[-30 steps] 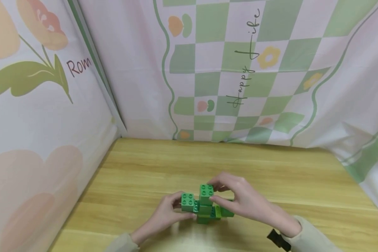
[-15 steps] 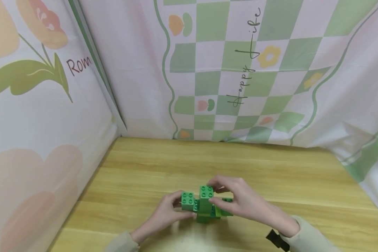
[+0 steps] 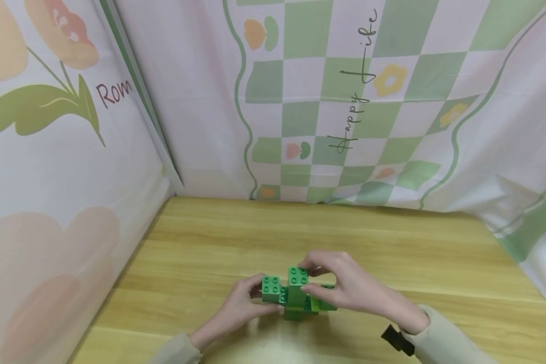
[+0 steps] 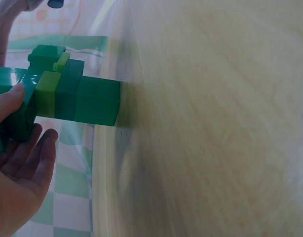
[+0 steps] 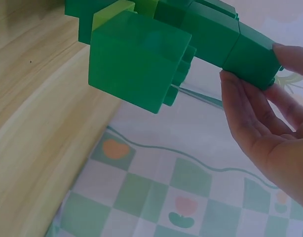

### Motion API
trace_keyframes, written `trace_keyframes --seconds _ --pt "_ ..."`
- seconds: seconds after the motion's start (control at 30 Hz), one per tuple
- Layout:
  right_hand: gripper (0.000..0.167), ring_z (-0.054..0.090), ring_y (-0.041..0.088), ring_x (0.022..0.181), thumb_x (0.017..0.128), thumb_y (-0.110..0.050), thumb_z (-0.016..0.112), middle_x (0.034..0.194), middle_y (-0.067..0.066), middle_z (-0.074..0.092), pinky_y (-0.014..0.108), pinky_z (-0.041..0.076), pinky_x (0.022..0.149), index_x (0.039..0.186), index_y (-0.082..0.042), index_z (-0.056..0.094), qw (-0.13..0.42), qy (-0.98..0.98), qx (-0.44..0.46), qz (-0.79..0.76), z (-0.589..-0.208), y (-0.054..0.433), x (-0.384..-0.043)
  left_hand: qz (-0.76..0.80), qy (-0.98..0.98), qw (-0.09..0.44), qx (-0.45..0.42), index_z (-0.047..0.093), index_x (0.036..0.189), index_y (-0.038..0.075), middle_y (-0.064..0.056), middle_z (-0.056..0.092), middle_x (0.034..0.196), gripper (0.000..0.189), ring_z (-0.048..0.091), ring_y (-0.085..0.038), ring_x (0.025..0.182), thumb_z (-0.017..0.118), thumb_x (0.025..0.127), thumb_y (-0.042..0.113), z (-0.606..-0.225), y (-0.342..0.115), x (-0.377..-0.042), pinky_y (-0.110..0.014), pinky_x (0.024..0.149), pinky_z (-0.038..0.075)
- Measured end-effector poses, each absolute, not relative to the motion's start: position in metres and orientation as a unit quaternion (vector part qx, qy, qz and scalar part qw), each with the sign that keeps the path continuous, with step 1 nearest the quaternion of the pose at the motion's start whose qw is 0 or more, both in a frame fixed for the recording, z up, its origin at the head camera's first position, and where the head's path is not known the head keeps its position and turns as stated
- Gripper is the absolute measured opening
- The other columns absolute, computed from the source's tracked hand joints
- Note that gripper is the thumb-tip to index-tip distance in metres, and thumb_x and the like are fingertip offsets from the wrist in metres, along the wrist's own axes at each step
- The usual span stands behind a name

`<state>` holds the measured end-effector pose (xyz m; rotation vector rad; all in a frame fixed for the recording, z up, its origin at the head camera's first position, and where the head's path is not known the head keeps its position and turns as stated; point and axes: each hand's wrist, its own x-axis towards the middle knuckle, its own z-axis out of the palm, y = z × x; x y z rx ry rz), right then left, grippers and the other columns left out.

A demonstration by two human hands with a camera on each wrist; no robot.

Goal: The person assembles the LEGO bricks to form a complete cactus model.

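A green toy-brick build [image 3: 296, 299] stands on the wooden table in the head view, with lime-green bricks [image 4: 48, 94] among the darker ones. My right hand [image 3: 352, 285] pinches the top brick [image 3: 298, 276] of its central column between thumb and fingers. In the right wrist view that top brick [image 5: 252, 57] meets the brick under it, with a thin seam between them. My left hand [image 3: 241, 303] grips the left side of the build, thumb in front and fingers behind, below the raised left brick [image 3: 270, 288]. The build's right arm is partly hidden behind my right hand.
The wooden table [image 3: 209, 227] runs back to a hanging cloth [image 3: 300, 121] with green checks. A flower-printed cloth wall [image 3: 132, 167] borders the left side. A black strap end [image 3: 398, 340] hangs by the right sleeve.
The top brick has come down slightly against the column, and the gap line under it no longer shows in the head view. Both hands keep nearly the same places.
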<state>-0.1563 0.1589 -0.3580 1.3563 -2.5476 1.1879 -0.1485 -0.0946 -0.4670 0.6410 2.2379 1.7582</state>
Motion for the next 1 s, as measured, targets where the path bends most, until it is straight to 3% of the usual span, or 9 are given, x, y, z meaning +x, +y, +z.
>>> trace_keyframes --seconds 0.6,1.0 --pt "0.019 0.069 0.007 0.089 0.084 -0.008 0.076 0.094 -0.003 0.072 0.025 0.063 0.078 0.095 -0.014 0.062 -0.030 -0.828 0.430 0.359 -0.347 0.156 -0.160 0.595 0.764 0.114 0.221 0.065 0.117 0.012 -0.009 0.072 0.113 0.043 0.069 -0.006 0.098 0.082 0.079 0.019 -0.467 -0.095 -0.149 -0.021 0.091 0.057" --pt "0.021 0.071 0.012 0.094 0.091 -0.016 0.072 0.102 -0.001 0.071 0.027 0.063 0.080 0.109 -0.012 0.062 0.005 -0.828 0.425 0.365 -0.355 0.162 -0.152 0.596 0.761 0.117 0.227 0.065 0.119 0.011 -0.008 0.071 0.115 0.044 0.069 -0.007 0.101 0.082 0.079 0.019 -0.467 -0.095 -0.150 -0.019 0.092 0.056"
